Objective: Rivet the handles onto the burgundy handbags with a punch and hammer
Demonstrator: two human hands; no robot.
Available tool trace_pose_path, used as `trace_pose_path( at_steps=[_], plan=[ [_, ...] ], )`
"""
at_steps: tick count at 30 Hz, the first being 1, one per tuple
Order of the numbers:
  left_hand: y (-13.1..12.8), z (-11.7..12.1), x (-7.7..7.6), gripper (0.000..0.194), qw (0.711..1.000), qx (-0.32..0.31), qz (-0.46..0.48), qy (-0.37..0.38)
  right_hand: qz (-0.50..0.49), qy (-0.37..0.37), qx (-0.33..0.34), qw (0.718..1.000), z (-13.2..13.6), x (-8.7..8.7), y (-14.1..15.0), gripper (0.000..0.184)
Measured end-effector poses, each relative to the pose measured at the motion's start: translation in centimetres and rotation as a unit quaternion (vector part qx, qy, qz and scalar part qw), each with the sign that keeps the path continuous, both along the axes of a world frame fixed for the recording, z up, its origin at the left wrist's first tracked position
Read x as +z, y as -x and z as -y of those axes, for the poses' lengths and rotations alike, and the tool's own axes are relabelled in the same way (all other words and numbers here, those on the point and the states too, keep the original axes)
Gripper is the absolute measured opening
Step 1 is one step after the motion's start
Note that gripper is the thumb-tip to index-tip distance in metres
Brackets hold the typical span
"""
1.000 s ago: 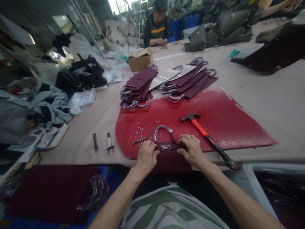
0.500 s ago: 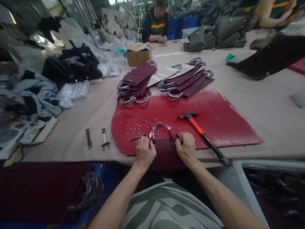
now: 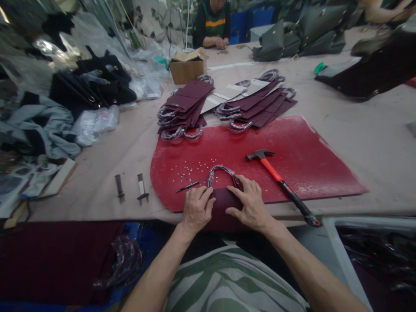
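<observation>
A maroon bag panel (image 3: 223, 200) with a plastic-wrapped handle (image 3: 221, 170) lies at the near edge of a red mat (image 3: 292, 151). My left hand (image 3: 196, 209) rests flat on the panel's left side, fingers stretched out. My right hand (image 3: 248, 203) lies flat on its right side, fingers spread, fingertips by the handle's base. Small silver rivets (image 3: 188, 168) are scattered on the mat just beyond my left hand, and a thin dark punch (image 3: 187, 186) lies beside them.
A hammer (image 3: 280, 184) with an orange-and-black handle lies right of my right hand. Two short dark tools (image 3: 130, 190) sit left of the mat. Stacks of maroon panels (image 3: 185, 108) lie behind the mat. A cardboard box (image 3: 187, 67) and another person (image 3: 212, 24) are at the far end.
Both hands were closed in fists gripping the panel's top corners by the handle; now they have opened and lie flat on the panel, which shows its plain side.
</observation>
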State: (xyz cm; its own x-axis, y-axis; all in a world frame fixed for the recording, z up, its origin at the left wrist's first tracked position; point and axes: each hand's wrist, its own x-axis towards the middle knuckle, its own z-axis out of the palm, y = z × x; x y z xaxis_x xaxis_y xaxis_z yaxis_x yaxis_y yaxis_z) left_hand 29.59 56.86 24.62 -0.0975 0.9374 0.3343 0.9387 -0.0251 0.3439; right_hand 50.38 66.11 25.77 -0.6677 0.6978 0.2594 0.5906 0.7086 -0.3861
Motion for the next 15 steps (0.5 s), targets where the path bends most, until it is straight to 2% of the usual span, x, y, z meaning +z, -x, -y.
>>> trace_pose_path(
  at_steps=[3,8,10,15],
  plan=[
    [0.2,0.5,-0.1,0.04,0.999,-0.025,-0.015,0.015,0.021,0.01,-0.003,1.0,0.3,0.1,0.3,0.066],
    [0.5,1.2,-0.2,0.056,0.997,-0.066,-0.049,0.001,0.011,0.026,-0.025,0.999,0.7,0.3,0.6,0.057],
    [0.3,1.1,0.4,0.056,0.997,-0.064,-0.046,0.016,0.008,0.03,-0.032,0.999,1.1,0.4,0.8,0.053],
    [-0.7,-0.3,3.0,0.06,0.99,-0.037,-0.039,0.128,-0.009,0.052,-0.042,0.998,1.9,0.7,1.0,0.044]
  ],
)
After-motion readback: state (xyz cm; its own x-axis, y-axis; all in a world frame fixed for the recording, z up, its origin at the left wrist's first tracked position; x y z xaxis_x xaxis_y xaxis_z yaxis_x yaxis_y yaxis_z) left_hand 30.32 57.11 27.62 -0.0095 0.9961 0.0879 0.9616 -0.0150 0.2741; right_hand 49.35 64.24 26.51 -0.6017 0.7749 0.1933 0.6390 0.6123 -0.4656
